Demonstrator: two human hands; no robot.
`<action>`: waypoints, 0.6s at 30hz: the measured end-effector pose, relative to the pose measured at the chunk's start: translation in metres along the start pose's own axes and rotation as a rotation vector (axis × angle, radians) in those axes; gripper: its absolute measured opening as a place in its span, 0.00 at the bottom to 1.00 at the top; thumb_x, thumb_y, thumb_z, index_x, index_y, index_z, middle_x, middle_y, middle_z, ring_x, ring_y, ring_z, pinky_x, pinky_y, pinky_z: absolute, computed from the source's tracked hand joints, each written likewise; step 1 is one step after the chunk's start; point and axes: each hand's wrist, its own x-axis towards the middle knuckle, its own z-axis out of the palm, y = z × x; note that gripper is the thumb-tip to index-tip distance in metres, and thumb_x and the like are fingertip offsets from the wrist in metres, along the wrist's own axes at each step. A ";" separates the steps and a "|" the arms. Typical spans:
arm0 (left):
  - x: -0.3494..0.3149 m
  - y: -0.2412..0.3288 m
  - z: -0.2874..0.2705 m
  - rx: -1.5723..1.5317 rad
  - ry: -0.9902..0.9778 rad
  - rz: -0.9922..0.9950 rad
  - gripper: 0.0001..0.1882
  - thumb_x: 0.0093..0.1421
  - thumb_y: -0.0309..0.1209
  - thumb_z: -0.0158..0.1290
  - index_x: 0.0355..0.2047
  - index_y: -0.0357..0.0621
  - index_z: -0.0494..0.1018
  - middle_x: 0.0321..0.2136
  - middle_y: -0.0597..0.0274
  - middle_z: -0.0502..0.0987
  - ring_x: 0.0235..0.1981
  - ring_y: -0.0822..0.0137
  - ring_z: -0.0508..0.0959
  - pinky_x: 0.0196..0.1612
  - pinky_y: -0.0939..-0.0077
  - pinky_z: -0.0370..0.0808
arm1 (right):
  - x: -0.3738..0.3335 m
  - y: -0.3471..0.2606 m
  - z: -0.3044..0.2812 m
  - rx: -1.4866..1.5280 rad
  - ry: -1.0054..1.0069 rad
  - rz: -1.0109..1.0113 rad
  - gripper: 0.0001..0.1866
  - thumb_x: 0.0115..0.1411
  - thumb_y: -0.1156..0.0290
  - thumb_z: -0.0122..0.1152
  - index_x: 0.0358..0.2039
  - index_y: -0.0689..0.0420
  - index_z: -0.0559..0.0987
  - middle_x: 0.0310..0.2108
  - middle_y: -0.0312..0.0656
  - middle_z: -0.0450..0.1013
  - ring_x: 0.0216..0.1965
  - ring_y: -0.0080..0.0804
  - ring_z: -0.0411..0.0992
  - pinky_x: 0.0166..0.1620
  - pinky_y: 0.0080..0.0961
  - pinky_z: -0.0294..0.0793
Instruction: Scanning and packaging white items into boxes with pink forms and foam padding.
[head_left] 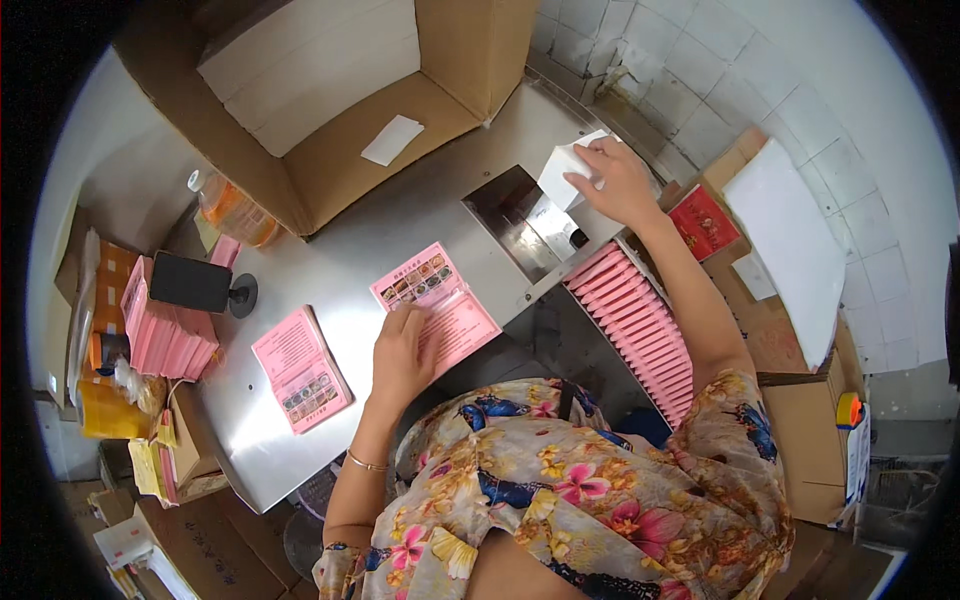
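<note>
My right hand [618, 185] grips a thick white block [565, 180], which looks like a stack of small papers or a box, over the dark slot [515, 225] in the metal table. Thumb and fingers close around its near side. My left hand [402, 350] lies on a pink printed booklet or sheet stack [468, 335] at the table's front edge. Its fingers are bent and pressed together on the left edge; what lies beneath them is hidden. Left of it, a second pink printed stack [303, 368] lies flat.
An open cardboard box [330, 170] stands at the back with a white slip [392, 140] inside. To the left are a bottle of orange liquid [238, 212], a phone on a stand [190, 283] and pink bundles [165, 330]. A row of pink bundles [640, 335] fills a tray under my right arm.
</note>
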 end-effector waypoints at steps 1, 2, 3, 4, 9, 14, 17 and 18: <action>-0.001 0.002 -0.002 0.030 -0.013 0.014 0.12 0.55 0.26 0.59 0.39 0.37 0.73 0.37 0.48 0.74 0.40 0.47 0.74 0.44 0.58 0.73 | 0.000 -0.003 -0.001 0.002 0.001 0.001 0.19 0.58 0.62 0.64 0.47 0.57 0.82 0.40 0.42 0.75 0.44 0.45 0.73 0.46 0.38 0.73; -0.002 0.004 -0.003 0.059 -0.026 0.027 0.12 0.54 0.25 0.59 0.40 0.37 0.73 0.38 0.48 0.74 0.41 0.47 0.74 0.45 0.58 0.73 | 0.000 -0.009 -0.004 -0.067 -0.021 -0.005 0.18 0.58 0.61 0.63 0.47 0.56 0.82 0.39 0.42 0.76 0.42 0.44 0.74 0.44 0.38 0.74; -0.003 0.005 -0.002 0.060 -0.026 0.027 0.12 0.54 0.25 0.59 0.40 0.37 0.73 0.38 0.48 0.74 0.41 0.47 0.74 0.45 0.58 0.73 | 0.002 -0.014 -0.006 -0.137 -0.042 -0.011 0.18 0.59 0.60 0.63 0.46 0.56 0.83 0.37 0.42 0.76 0.40 0.43 0.75 0.42 0.37 0.74; -0.004 0.005 0.000 0.064 -0.019 0.030 0.13 0.54 0.25 0.59 0.40 0.37 0.73 0.38 0.48 0.75 0.40 0.47 0.74 0.44 0.58 0.73 | 0.004 -0.019 -0.007 -0.136 -0.042 -0.010 0.18 0.59 0.60 0.63 0.46 0.56 0.83 0.37 0.42 0.76 0.40 0.43 0.75 0.42 0.37 0.74; -0.001 0.007 0.006 0.014 -0.005 0.034 0.16 0.52 0.21 0.58 0.42 0.36 0.73 0.39 0.48 0.74 0.41 0.46 0.74 0.44 0.59 0.73 | 0.005 -0.012 -0.003 -0.058 -0.084 0.058 0.14 0.60 0.63 0.59 0.44 0.53 0.84 0.31 0.41 0.76 0.28 0.43 0.76 0.34 0.38 0.75; -0.006 0.003 0.001 -0.074 -0.073 -0.018 0.15 0.53 0.20 0.57 0.43 0.36 0.73 0.42 0.47 0.75 0.44 0.45 0.74 0.48 0.59 0.73 | 0.004 -0.010 0.000 -0.072 -0.093 0.040 0.14 0.60 0.65 0.58 0.44 0.54 0.84 0.32 0.43 0.76 0.28 0.44 0.76 0.34 0.37 0.75; -0.015 -0.005 0.003 0.005 -0.034 0.054 0.18 0.56 0.26 0.56 0.48 0.36 0.73 0.53 0.43 0.71 0.54 0.43 0.71 0.56 0.54 0.69 | 0.007 -0.009 0.001 -0.159 -0.012 -0.058 0.17 0.57 0.68 0.59 0.46 0.54 0.83 0.37 0.43 0.78 0.32 0.45 0.77 0.37 0.37 0.75; -0.015 -0.004 0.003 0.001 -0.034 0.055 0.18 0.56 0.26 0.56 0.48 0.36 0.73 0.53 0.43 0.71 0.54 0.43 0.71 0.56 0.54 0.69 | 0.007 -0.004 0.001 -0.249 0.080 -0.157 0.19 0.54 0.70 0.60 0.47 0.54 0.82 0.42 0.43 0.79 0.36 0.45 0.78 0.41 0.39 0.75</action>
